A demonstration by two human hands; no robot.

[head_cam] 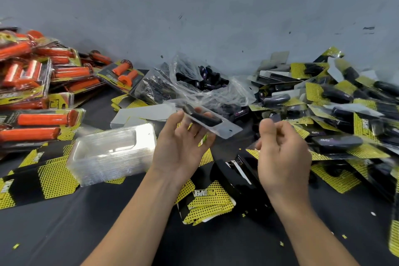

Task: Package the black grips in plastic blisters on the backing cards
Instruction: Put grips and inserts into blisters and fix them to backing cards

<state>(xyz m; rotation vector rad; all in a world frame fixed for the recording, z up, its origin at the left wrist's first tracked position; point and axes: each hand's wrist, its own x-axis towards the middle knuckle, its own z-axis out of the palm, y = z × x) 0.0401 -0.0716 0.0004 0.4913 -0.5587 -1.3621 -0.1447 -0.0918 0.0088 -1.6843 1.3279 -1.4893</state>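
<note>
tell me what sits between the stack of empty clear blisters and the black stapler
In the head view the left hand and wrist cross that stretch, holding a filled blister; yellow-and-black backing cards lie on the table beneath.

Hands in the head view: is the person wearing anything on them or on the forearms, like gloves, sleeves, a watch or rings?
No. The left hand and right hand are bare, without gloves, rings or a watch. The left forearm and right forearm are uncovered to the frame edge; no sleeve shows.
</note>
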